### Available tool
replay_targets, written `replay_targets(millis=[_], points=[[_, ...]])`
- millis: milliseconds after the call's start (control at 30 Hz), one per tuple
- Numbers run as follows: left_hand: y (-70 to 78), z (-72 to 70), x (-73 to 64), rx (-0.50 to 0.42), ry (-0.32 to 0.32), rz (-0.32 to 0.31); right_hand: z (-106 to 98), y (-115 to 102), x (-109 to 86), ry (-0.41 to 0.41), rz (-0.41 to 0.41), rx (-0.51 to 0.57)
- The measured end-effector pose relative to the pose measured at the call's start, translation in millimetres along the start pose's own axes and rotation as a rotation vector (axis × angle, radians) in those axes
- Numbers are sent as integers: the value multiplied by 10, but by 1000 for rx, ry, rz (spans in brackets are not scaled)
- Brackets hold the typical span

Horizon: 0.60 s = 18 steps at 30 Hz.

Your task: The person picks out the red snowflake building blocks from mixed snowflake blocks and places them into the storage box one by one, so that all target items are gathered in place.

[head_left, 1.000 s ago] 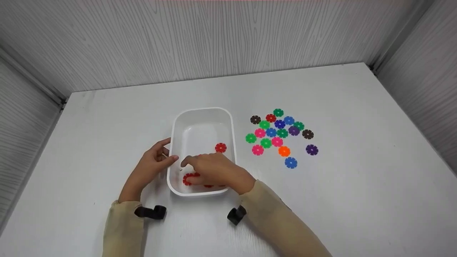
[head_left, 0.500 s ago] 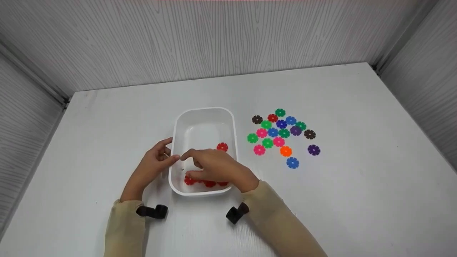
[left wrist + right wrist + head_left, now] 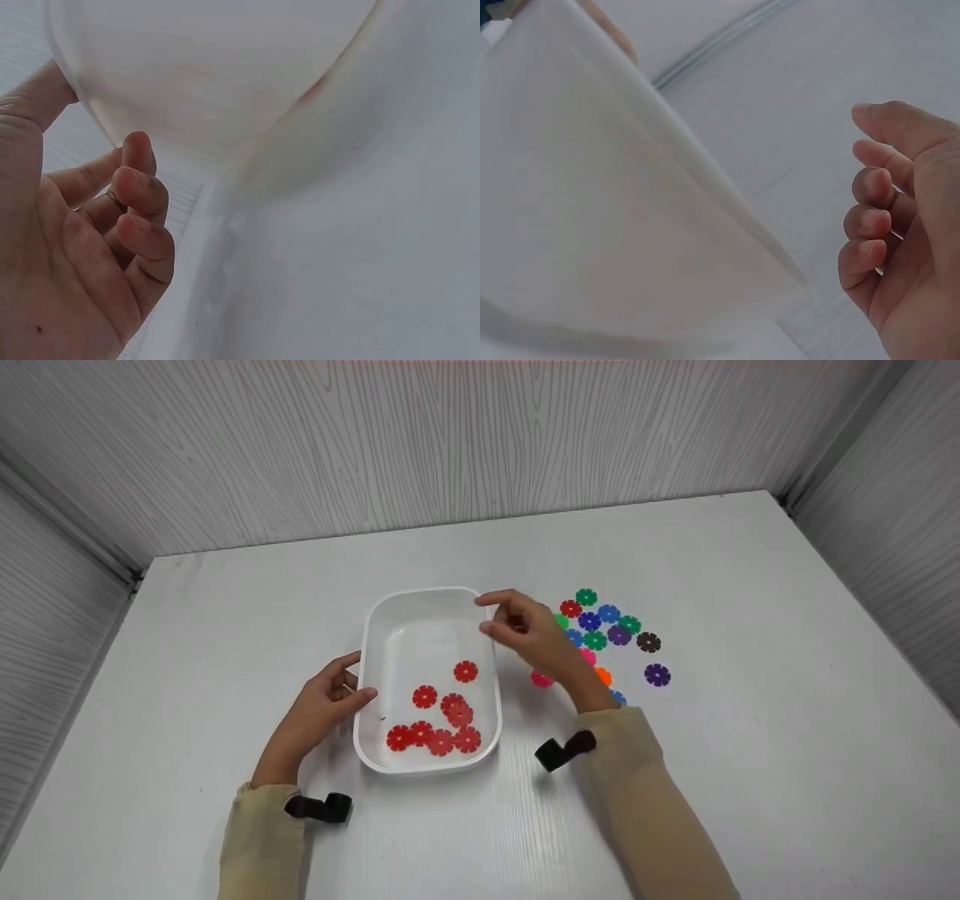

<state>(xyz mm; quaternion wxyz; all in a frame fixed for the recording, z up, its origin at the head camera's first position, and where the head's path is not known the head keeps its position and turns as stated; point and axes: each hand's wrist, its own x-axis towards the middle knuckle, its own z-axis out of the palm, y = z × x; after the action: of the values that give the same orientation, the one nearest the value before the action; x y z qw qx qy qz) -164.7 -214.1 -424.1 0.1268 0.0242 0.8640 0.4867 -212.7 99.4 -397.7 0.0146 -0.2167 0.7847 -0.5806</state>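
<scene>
A white plastic tray holds several red snowflake discs, gathered mostly at its near end. My left hand grips the tray's left wall, with the thumb over the rim and fingers outside. In the left wrist view, the thumb and index of the left hand meet the tray wall while other fingers curl loosely. Over the tray's right rim hovers my right hand, its thumb and index apart. Nothing lies between the fingers of the right hand in the right wrist view.
Right of the tray, several loose snowflake discs lie on the white table: a red disc, an orange disc, a dark purple disc and others, partly hidden by the right hand. A grained panel stands behind the table.
My right hand has lifted out of the tray and moved up and right to its right rim, uncovering the red discs. The left hand stays on the tray.
</scene>
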Motion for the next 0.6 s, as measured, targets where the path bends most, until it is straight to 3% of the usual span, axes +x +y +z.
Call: replay_targets(millis=[167,367,600], points=[[-15,-16,-10,7,9,-6,-402,206,61,97,91,2],[-29,-5,1,-6,7,-5,-730,410,83,76,210,-154],[-2,-1,4,8,5,-12,-972,564,51,20,366,-331]])
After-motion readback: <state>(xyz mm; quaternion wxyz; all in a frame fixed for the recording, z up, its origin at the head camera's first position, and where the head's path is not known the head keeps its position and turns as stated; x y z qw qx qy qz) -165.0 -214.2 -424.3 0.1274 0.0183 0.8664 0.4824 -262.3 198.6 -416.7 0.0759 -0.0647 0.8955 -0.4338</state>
